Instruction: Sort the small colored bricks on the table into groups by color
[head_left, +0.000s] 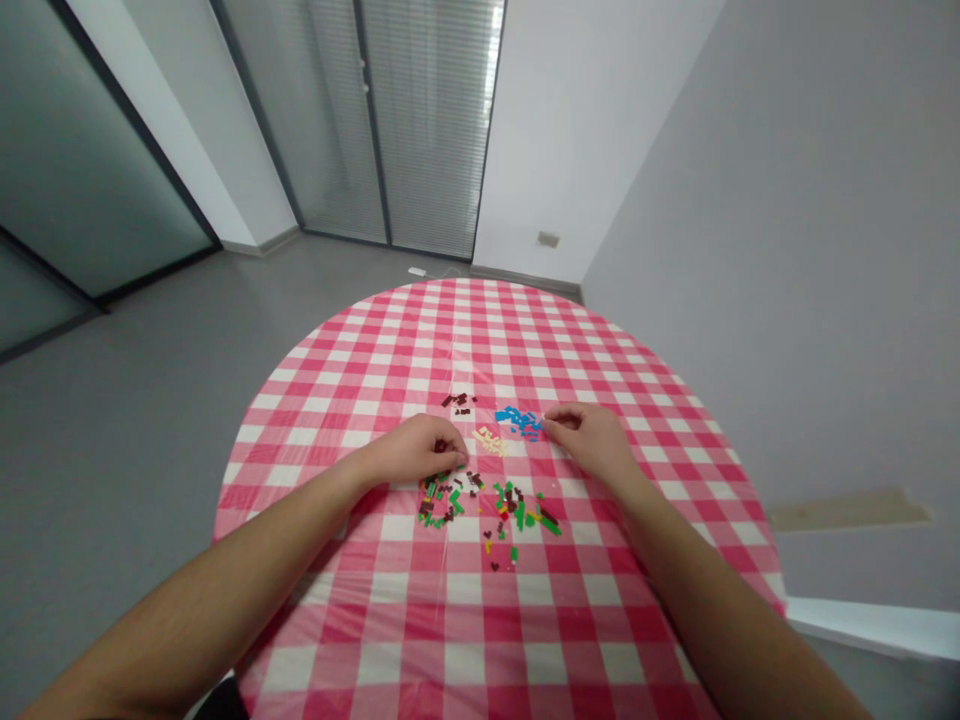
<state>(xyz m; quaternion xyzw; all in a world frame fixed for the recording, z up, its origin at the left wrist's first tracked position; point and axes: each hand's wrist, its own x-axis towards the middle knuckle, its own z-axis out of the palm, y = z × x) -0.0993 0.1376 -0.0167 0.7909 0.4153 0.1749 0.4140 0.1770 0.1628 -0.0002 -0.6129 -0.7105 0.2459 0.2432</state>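
My left hand (421, 448) rests low over the table with its fingers curled, just above a mixed pile of green and brown toy bricks (454, 502). What its fingertips hold, if anything, is hidden. Thumb and forefinger of my right hand (592, 437) are pinched together at the right edge of a group of blue bricks (517, 420). A tiny pale spot shows at those fingertips, too small to name. Between the hands lie cream bricks (490, 440), and dark brown bricks (459, 401) sit farther back. Another mixed group of green, brown, red and yellow bricks (523, 507) lies nearer me.
A pink-and-white checked cloth (472, 340) covers the round table. A few loose pieces (494, 566) are scattered toward me. Beyond the table are grey floor (187, 400), a glass partition with blinds (427, 130), and a wall (810, 250) on the right.
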